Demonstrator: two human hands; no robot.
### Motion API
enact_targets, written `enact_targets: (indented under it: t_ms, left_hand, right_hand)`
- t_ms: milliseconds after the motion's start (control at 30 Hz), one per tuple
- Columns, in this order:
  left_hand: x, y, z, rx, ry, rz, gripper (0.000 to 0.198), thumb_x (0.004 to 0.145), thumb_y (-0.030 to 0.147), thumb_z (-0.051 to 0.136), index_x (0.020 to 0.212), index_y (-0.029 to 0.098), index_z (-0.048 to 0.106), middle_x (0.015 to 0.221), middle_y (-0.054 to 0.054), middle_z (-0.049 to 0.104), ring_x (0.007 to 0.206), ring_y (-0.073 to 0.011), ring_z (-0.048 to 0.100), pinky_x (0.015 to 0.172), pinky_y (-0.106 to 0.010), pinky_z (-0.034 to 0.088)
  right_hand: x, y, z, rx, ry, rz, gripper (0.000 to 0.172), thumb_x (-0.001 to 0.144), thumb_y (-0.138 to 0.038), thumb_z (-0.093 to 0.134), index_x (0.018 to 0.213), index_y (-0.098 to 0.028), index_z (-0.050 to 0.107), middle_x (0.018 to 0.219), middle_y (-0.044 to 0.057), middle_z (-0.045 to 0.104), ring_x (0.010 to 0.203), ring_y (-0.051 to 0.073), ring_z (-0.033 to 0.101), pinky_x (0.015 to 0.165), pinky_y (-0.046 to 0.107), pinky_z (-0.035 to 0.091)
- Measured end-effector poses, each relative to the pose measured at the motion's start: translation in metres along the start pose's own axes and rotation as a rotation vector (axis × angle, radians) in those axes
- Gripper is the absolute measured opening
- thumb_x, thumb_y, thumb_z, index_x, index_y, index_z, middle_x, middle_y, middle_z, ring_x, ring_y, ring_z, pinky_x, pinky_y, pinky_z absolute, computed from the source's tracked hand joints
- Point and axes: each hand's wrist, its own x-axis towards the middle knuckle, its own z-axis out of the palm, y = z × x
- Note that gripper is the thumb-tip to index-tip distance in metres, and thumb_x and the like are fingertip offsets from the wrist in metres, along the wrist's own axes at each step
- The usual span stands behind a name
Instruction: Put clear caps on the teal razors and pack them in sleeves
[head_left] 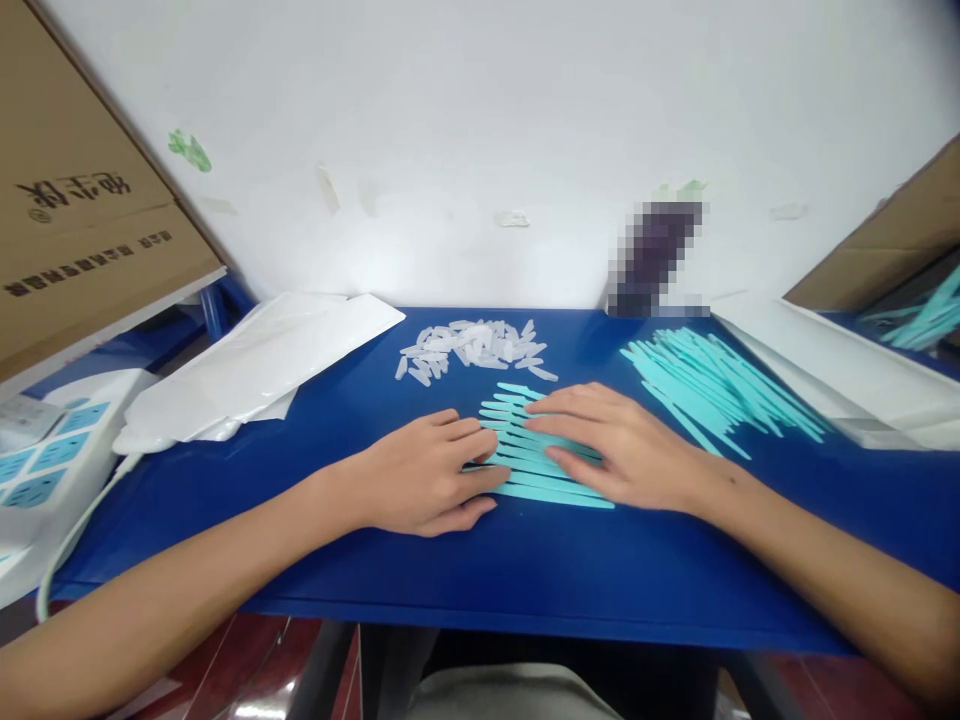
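Observation:
A row of thin teal plastic sticks (555,488) lies side by side on the blue table in front of me. My left hand (435,475) is palm down at their left ends, its index finger reaching onto them and the other fingers bent; thumb and index are apart. Across the right part of the row rests my right hand (622,440), fingers spread over the sticks and thumb apart, covering several of them. Neither hand grips a stick. Just beyond the row is a pile of small translucent white caps or sleeves (480,345).
More teal sticks (705,380) are heaped at the right, beside a clear plastic sheet (795,370). White plastic bags (262,360) and a power strip (60,450) with a cable are at the left. Cardboard boxes (90,200) flank the table; a white wall (450,120) stands behind.

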Motion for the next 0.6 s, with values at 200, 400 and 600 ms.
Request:
enact_targets:
  t_ms: [200, 400, 600]
  left_hand:
    - [0.002, 0.005, 0.002, -0.061, 0.052, -0.004, 0.020, 0.101, 0.031, 0.057, 0.104, 0.017, 0.070, 0.091, -0.006, 0.061, 0.075, -0.0185, 0.055, 0.070, -0.034, 0.043]
    - [0.004, 0.001, 0.007, -0.102, 0.168, -0.094, 0.025, 0.101, 0.032, 0.051, 0.108, 0.017, 0.071, 0.089, -0.006, 0.064, 0.075, -0.0185, 0.055, 0.068, -0.033, 0.044]
    - [0.002, -0.008, 0.009, -0.037, 0.196, -0.201, 0.029, 0.101, 0.034, 0.054, 0.114, 0.016, 0.072, 0.099, -0.010, 0.067, 0.087, -0.0223, 0.058, 0.081, -0.040, 0.043]
  right_hand:
    - [0.002, -0.019, 0.004, -0.018, -0.119, -0.078, 0.034, 0.106, -0.029, 0.046, 0.130, -0.017, 0.068, 0.139, 0.012, 0.067, 0.126, 0.028, 0.063, 0.101, 0.048, 0.052]
    - [0.002, -0.019, 0.004, -0.025, -0.162, -0.058, 0.035, 0.107, -0.028, 0.042, 0.126, -0.018, 0.070, 0.141, 0.012, 0.065, 0.131, 0.029, 0.058, 0.104, 0.049, 0.050]
    - [0.003, -0.010, 0.005, -0.120, -0.072, -0.054, 0.037, 0.106, -0.028, 0.044, 0.127, -0.013, 0.072, 0.138, 0.016, 0.067, 0.130, 0.032, 0.059, 0.103, 0.052, 0.051]
